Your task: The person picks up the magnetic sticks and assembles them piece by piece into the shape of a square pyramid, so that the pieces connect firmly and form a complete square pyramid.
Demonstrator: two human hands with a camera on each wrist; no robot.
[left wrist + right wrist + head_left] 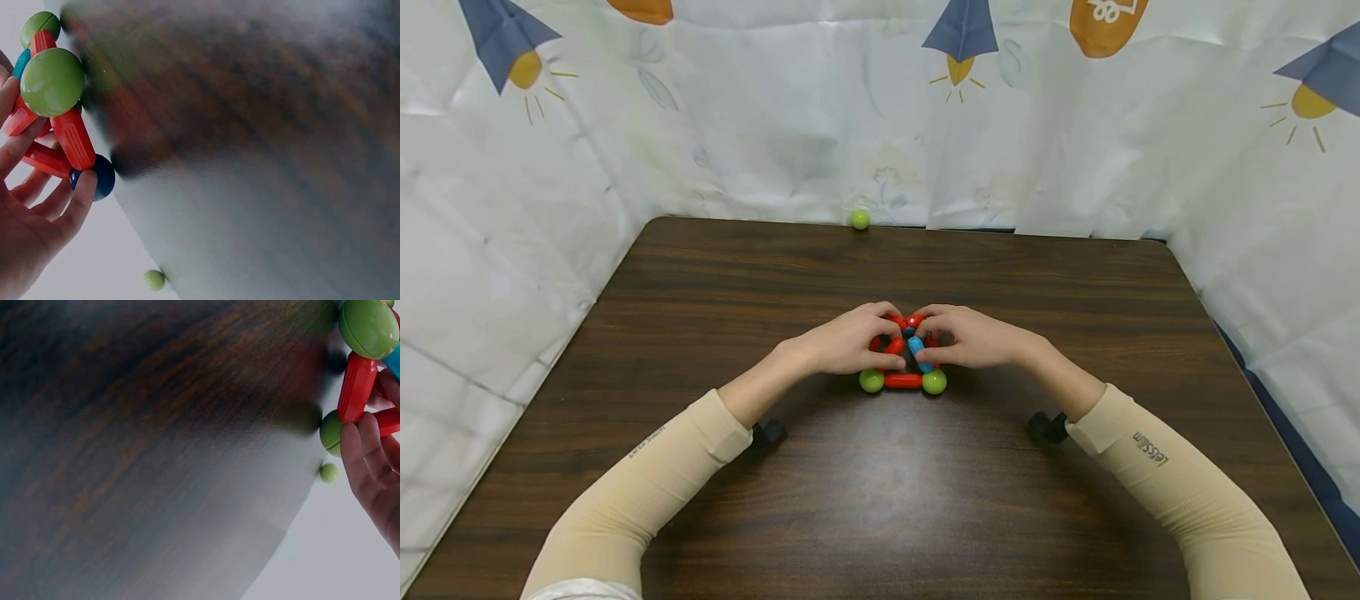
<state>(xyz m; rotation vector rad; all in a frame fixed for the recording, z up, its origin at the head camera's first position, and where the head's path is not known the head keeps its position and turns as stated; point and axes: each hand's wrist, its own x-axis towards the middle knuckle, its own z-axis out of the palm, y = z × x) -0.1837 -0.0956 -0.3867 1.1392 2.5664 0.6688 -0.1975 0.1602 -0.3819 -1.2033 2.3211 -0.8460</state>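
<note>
A small frame of rods and balls stands on the table between both hands. Its near side is a red rod (pixel 903 381) joining two green balls (pixel 871 381). My left hand (pixel 850 340) holds a slanting red rod (pixel 894 346) between thumb and fingers; in the left wrist view one fingertip touches a dark blue ball (pixel 105 178). Opposite it, my right hand (pixel 977 336) pinches a light blue rod (pixel 919 353) that leans inward. The right wrist view shows fingertips against a side red rod (pixel 357 387) near a green ball (pixel 330 432). Fingers partly hide the frame's top.
A loose green ball (pixel 860 219) rests at the table's far edge. Behind the dark wood table (pixel 737 275) hangs a white patterned curtain (pixel 805 125). Black wrist devices (pixel 767 433) sit below both sleeve cuffs.
</note>
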